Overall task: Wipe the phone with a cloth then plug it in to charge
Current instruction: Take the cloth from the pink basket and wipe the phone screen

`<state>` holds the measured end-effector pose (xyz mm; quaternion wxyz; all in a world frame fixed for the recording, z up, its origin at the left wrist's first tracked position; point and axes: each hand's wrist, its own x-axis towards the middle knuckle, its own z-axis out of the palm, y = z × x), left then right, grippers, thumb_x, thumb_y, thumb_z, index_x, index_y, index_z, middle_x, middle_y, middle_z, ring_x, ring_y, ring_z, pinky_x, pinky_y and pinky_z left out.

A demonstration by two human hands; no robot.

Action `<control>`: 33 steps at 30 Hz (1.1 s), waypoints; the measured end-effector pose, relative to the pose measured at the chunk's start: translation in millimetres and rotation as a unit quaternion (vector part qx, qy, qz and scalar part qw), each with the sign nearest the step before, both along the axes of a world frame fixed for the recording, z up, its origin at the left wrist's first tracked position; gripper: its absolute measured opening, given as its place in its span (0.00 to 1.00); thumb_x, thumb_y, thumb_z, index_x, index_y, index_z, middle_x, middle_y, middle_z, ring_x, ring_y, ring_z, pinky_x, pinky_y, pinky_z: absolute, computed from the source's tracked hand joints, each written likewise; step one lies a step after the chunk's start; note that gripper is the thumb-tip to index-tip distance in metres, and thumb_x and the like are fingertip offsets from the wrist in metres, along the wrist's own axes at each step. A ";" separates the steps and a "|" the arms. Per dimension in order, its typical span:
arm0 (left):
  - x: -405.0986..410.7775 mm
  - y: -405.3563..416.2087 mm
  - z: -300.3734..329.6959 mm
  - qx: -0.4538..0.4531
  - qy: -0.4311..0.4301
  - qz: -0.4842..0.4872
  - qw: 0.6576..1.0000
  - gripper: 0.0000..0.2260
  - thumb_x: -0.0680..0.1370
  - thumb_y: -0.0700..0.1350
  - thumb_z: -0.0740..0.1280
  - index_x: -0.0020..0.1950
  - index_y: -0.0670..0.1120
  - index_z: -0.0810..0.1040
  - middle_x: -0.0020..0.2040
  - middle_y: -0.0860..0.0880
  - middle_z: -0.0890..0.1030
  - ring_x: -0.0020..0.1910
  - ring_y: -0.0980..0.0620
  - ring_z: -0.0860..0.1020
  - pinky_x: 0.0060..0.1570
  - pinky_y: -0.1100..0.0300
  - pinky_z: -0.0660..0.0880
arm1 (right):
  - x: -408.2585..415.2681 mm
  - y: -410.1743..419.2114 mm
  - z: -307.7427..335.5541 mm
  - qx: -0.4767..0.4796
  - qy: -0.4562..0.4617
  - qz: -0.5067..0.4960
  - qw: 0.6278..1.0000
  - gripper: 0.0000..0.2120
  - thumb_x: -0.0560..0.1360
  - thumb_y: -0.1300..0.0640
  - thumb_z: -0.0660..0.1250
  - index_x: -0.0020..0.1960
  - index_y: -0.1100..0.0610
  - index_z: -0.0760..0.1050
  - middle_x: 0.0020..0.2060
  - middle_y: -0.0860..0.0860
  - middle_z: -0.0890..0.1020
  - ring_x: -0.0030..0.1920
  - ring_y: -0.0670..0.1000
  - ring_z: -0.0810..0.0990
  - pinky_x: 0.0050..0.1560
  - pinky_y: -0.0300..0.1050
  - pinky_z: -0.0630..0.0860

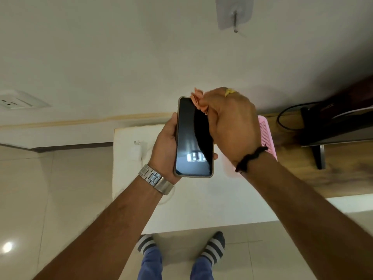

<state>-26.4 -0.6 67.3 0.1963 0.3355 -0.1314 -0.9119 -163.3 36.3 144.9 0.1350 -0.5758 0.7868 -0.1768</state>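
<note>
A phone (pixel 191 142) with a dark screen and a tan case is held upright above a white table (pixel 201 203). My left hand (pixel 165 150) grips it from the left side and behind. My right hand (pixel 232 124) is closed on a small orange cloth (pixel 198 99) and presses it against the upper right of the screen. A white charger plug (pixel 136 150) lies on the table to the left, its white cable (pixel 167 197) partly hidden under my left wrist.
A wall socket (pixel 16 102) sits on the wall at the far left. A pink perforated basket (pixel 266 134) lies behind my right hand. At the right, a dark monitor (pixel 339 122) with a black cable stands on a wooden surface. A wall hook (pixel 235 17) hangs above.
</note>
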 end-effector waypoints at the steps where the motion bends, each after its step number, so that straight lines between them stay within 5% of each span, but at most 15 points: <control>1: 0.8 -3.6 0.7 0.003 0.007 0.007 1.000 0.25 0.83 0.62 0.55 0.57 0.48 0.85 0.52 0.44 0.85 0.46 0.43 0.84 0.45 0.47 0.83 | 4.4 6.8 0.3 -0.010 -0.022 -0.005 1.000 0.17 0.82 0.54 0.58 0.59 0.58 0.83 0.58 0.55 0.84 0.59 0.58 0.81 0.60 0.53 0.77; 7: 1.1 -8.0 -1.8 -0.013 -0.011 -0.004 1.000 0.29 0.82 0.65 0.55 0.69 0.44 0.79 0.63 0.41 0.81 0.59 0.41 0.81 0.69 0.44 0.72 | 22.3 59.5 -1.7 0.010 -0.015 0.058 0.998 0.20 0.80 0.52 0.56 0.63 0.53 0.82 0.58 0.53 0.84 0.56 0.58 0.82 0.54 0.56 0.80; 12: -9.4 3.8 -6.2 0.001 0.010 -0.015 1.000 0.24 0.83 0.63 0.55 0.60 0.49 0.83 0.54 0.45 0.85 0.49 0.42 0.84 0.49 0.45 0.81 | -6.6 7.4 4.3 -0.022 -0.002 0.002 1.000 0.34 0.77 0.43 0.42 0.57 0.59 0.83 0.54 0.56 0.84 0.55 0.57 0.81 0.57 0.52 0.77; 16: -7.1 -4.1 -3.0 -0.015 -0.016 0.009 1.000 0.27 0.82 0.63 0.55 0.68 0.46 0.80 0.61 0.41 0.83 0.55 0.43 0.83 0.58 0.48 0.80 | 20.4 54.4 -6.5 -0.013 0.000 0.029 1.000 0.15 0.80 0.52 0.63 0.62 0.56 0.82 0.56 0.57 0.85 0.56 0.60 0.83 0.56 0.56 0.82; 18: -7.4 -2.3 -4.2 -0.024 -0.037 -0.001 0.999 0.29 0.82 0.64 0.54 0.69 0.45 0.79 0.64 0.39 0.82 0.57 0.41 0.82 0.62 0.46 0.78 | 27.9 75.1 -10.8 -0.038 -0.007 0.048 0.998 0.13 0.76 0.60 0.71 0.60 0.59 0.83 0.52 0.59 0.86 0.50 0.62 0.86 0.50 0.57 0.83; 23: -14.8 9.7 -9.1 -0.007 -0.020 0.007 1.000 0.23 0.84 0.62 0.55 0.60 0.48 0.83 0.53 0.45 0.85 0.49 0.45 0.84 0.50 0.52 0.82 | -3.4 27.0 -11.0 -0.026 0.024 0.002 0.999 0.24 0.81 0.46 0.51 0.55 0.57 0.82 0.53 0.54 0.84 0.54 0.57 0.81 0.53 0.52 0.79; 26: -16.1 2.1 -8.8 -0.011 -0.009 0.016 1.000 0.26 0.83 0.62 0.54 0.59 0.46 0.85 0.55 0.43 0.85 0.51 0.44 0.84 0.54 0.50 0.81 | 5.0 34.8 -19.1 -0.015 0.008 0.006 1.000 0.19 0.81 0.49 0.55 0.60 0.56 0.81 0.55 0.54 0.84 0.55 0.56 0.81 0.55 0.52 0.79; 28: -15.0 -4.4 -10.1 -0.023 -0.026 0.018 0.999 0.29 0.83 0.64 0.52 0.62 0.45 0.84 0.57 0.39 0.84 0.51 0.42 0.83 0.54 0.48 0.80 | 24.4 67.8 -23.0 -0.013 0.000 0.024 1.000 0.14 0.79 0.59 0.65 0.63 0.55 0.81 0.53 0.56 0.85 0.50 0.57 0.84 0.50 0.53 0.84; 30: -14.6 -6.0 -12.4 -0.034 -0.038 0.016 0.999 0.31 0.83 0.65 0.50 0.64 0.44 0.82 0.58 0.38 0.83 0.50 0.41 0.83 0.51 0.48 0.81 | 34.4 92.3 -23.7 -0.014 -0.028 0.033 0.999 0.19 0.72 0.67 0.75 0.62 0.57 0.81 0.50 0.56 0.87 0.46 0.58 0.86 0.47 0.53 0.85; 33: -18.1 1.6 -12.4 -0.009 -0.025 0.012 1.000 0.30 0.82 0.65 0.53 0.59 0.44 0.85 0.57 0.41 0.83 0.53 0.43 0.83 0.57 0.48 0.79 | 21.6 73.7 -23.4 -0.060 -0.005 0.022 0.998 0.14 0.80 0.58 0.62 0.59 0.56 0.83 0.50 0.57 0.86 0.46 0.59 0.85 0.45 0.55 0.85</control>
